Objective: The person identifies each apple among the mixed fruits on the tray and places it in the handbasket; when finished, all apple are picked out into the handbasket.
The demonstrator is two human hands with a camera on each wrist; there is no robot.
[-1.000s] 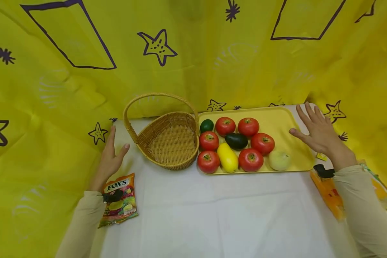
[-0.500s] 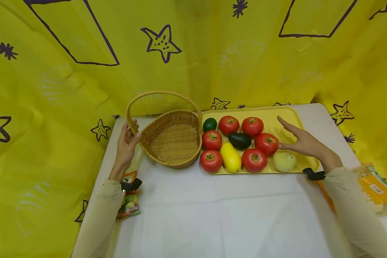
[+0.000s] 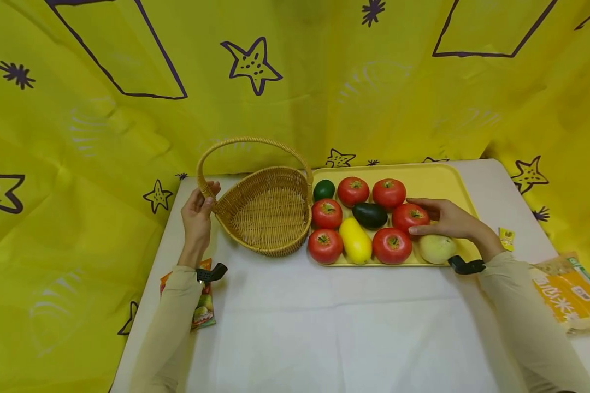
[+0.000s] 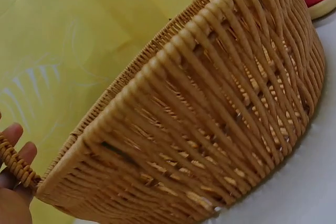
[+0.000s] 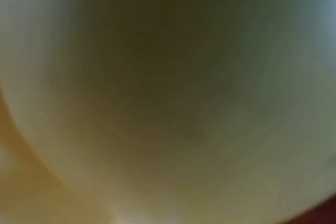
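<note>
Right hand [image 3: 447, 219] is pinching a red tomato [image 3: 409, 217], thumb on the near side, fingers on the far side; right wrist view is only giving blur, so can't tell how firm. Tomato is sitting on the yellow tray [image 3: 432, 180], right of the wicker basket [image 3: 270, 218], on the tabletop [image 3: 349, 327]. Left hand [image 3: 196, 218] is gripping the left foot of the basket's handle [image 3: 255, 140].

Doing it well: probably wants thumb and fingers round the widest part, light squeeze, any lift going straight up, since the pale round fruit [image 3: 437, 249] and other tomatoes are crowding close; left hand best just steadying the basket.

Tomato's stem cap [image 3: 415, 214] is facing up; roundish, no clear long axis. Basket's opening is facing up, handle arching left to right.
</note>
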